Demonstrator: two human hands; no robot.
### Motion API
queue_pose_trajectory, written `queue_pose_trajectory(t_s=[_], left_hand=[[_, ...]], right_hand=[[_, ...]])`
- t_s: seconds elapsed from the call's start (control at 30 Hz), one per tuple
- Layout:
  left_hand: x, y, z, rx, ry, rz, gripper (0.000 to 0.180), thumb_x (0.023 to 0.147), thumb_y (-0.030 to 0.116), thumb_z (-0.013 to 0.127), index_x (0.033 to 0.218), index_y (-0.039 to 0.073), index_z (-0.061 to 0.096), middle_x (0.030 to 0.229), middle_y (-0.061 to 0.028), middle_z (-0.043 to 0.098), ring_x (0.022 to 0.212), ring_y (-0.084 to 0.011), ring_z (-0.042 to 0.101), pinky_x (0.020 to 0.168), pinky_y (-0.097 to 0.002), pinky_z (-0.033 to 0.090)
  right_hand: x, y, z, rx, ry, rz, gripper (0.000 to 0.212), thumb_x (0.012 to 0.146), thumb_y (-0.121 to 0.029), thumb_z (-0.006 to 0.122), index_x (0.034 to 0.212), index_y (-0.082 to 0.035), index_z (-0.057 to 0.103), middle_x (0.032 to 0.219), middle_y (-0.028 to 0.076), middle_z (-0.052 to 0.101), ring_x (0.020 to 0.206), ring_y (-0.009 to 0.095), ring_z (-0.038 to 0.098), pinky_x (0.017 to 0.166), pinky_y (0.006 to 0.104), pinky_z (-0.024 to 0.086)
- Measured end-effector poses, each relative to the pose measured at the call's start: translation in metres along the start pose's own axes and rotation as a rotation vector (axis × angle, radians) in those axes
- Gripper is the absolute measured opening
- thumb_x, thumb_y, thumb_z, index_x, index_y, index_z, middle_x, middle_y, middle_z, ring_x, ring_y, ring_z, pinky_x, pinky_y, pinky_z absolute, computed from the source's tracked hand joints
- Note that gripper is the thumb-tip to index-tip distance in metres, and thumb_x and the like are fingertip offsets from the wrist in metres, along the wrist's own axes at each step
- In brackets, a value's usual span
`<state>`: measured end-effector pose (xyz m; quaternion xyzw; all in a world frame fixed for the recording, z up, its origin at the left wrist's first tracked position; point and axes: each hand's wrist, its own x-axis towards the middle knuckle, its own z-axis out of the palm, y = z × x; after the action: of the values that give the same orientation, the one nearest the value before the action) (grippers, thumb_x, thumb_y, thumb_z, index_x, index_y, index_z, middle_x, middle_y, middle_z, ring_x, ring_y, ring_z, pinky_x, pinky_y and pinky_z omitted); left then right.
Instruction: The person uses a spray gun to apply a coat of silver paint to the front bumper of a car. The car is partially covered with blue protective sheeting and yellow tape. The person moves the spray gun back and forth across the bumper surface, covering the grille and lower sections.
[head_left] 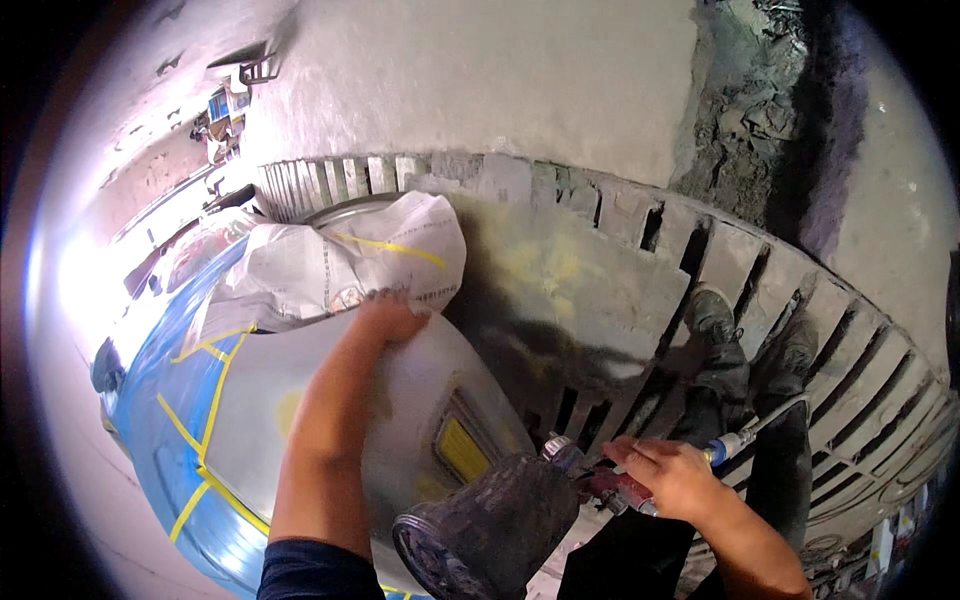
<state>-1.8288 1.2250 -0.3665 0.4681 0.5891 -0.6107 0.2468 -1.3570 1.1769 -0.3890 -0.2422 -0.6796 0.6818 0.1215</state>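
My left hand [395, 318] reaches across a curved grey vehicle panel [270, 385], at the border of the masking paper [385, 262]. Its fingers look laid out over that border, blurred and partly hidden, and I see nothing held in them. At the lower right, my right hand [668, 478] is closed around the red handle of a spray gun [627, 488]. A large, dark, stained cup [490, 525] joins the gun and tilts toward the lower left, close to the panel. A hose [775, 415] runs from the blue fitting [722, 450] behind my right hand.
Blue film [160, 430] covers the panel's left side, edged with yellow tape [215, 400]. A slotted floor grating [800, 340] runs under my shoes [712, 312]. Beyond it lies a trench [745, 130] holding dark debris. A rectangular recess with yellow inside [463, 448] sits in the panel.
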Motion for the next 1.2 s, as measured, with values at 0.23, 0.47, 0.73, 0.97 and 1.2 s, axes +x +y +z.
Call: queue_pose_trajectory(t_s=[0.23, 0.47, 0.73, 0.97, 1.2], left_hand=[[0.007, 0.102, 0.042, 0.308, -0.374, 0.136, 0.052, 0.088, 0.044, 0.043, 0.116, 0.004, 0.062, 0.133, -0.0176, 0.049, 0.129, -0.0367, 0.036, 0.105, -0.0476, 0.026], [-0.080, 0.072, 0.043, 0.075, 0.196, 0.244, 0.058, 0.089, 0.043, 0.045, 0.129, 0.001, 0.047, 0.141, -0.0184, 0.038, 0.133, -0.0361, 0.030, 0.107, -0.0534, 0.021], [-0.246, -0.029, -0.029, 0.032, 0.263, -0.569, 0.080, 0.090, 0.058, 0.033, 0.143, -0.002, 0.023, 0.151, -0.0180, 0.019, 0.141, -0.0315, 0.013, 0.113, -0.0460, 0.010], [-0.248, 0.072, 0.036, -0.069, 0.475, -0.161, 0.074, 0.086, 0.042, 0.054, 0.136, -0.006, 0.032, 0.144, -0.0247, 0.029, 0.136, -0.0361, 0.023, 0.112, -0.0476, 0.014], [-0.325, 0.050, 0.059, 0.250, 0.436, -0.140, 0.074, 0.085, 0.051, 0.049, 0.140, 0.004, 0.033, 0.146, -0.0141, 0.031, 0.137, -0.0312, 0.022, 0.110, -0.0522, 0.015]], right_hand=[[-0.004, 0.000, -0.004, 0.033, 0.000, -0.005, 0.050, 0.071, -0.013, 0.064, 0.120, -0.009, 0.056, 0.109, 0.011, 0.063, 0.090, 0.028, 0.065, 0.072, 0.0364, 0.055], [-0.023, -0.013, -0.008, 0.008, -0.019, -0.067, 0.050, 0.072, -0.017, 0.066, 0.120, -0.010, 0.056, 0.109, 0.011, 0.063, 0.088, 0.026, 0.066, 0.070, 0.0373, 0.055], [-0.043, -0.062, -0.011, 0.030, 0.024, -0.171, 0.049, 0.070, -0.021, 0.068, 0.116, -0.007, 0.059, 0.107, 0.011, 0.064, 0.085, 0.026, 0.066, 0.068, 0.0359, 0.055], [-0.079, -0.089, -0.010, 0.074, -0.018, -0.240, 0.048, 0.072, -0.024, 0.068, 0.116, -0.007, 0.059, 0.106, 0.011, 0.064, 0.081, 0.025, 0.066, 0.066, 0.0358, 0.056], [-0.106, -0.105, -0.009, 0.048, -0.040, -0.261, 0.049, 0.071, -0.025, 0.068, 0.116, -0.007, 0.059, 0.107, 0.011, 0.064, 0.079, 0.026, 0.065, 0.065, 0.0362, 0.055]])
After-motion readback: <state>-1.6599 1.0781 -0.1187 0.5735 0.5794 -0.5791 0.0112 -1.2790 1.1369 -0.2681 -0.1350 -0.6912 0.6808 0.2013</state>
